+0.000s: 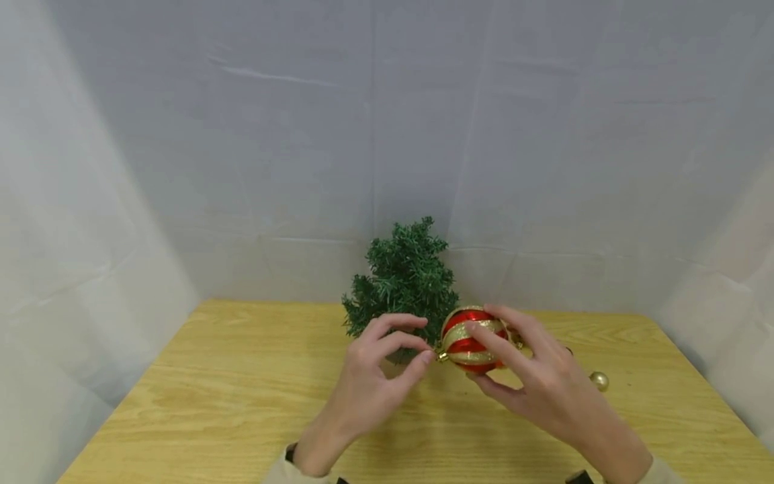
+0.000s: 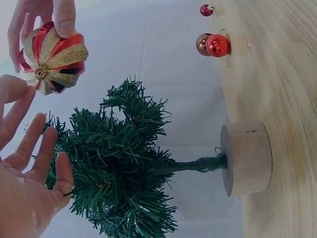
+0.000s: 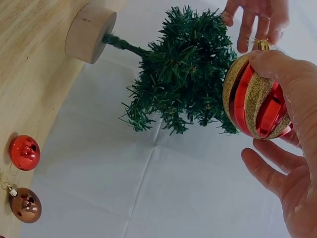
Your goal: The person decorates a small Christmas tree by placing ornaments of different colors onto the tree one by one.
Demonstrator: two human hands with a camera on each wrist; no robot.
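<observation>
A large Christmas bauble (image 1: pixel 471 353), striped in red and glittery gold, is held up over the table in front of a small artificial Christmas tree (image 1: pixel 408 275). My right hand (image 1: pixel 553 383) grips its round body, thumb below and fingers over the top. At the gold cap, my left hand (image 1: pixel 377 373) pinches the thin hanging string between thumb and index finger, its other fingers spread apart. The cap (image 3: pixel 262 45) points toward the left hand. The tree stands upright on a round wooden base (image 2: pixel 247 158), mostly hidden behind the hands in the head view.
On the wooden table (image 1: pixel 211 403) lie smaller baubles to the right: a gold one (image 1: pixel 599 381), a shiny red one (image 3: pixel 25 152), a brown one (image 3: pixel 26 205) and a little dark red one (image 2: pixel 205 10). White cloth (image 1: pixel 290 148) hangs behind and at the sides.
</observation>
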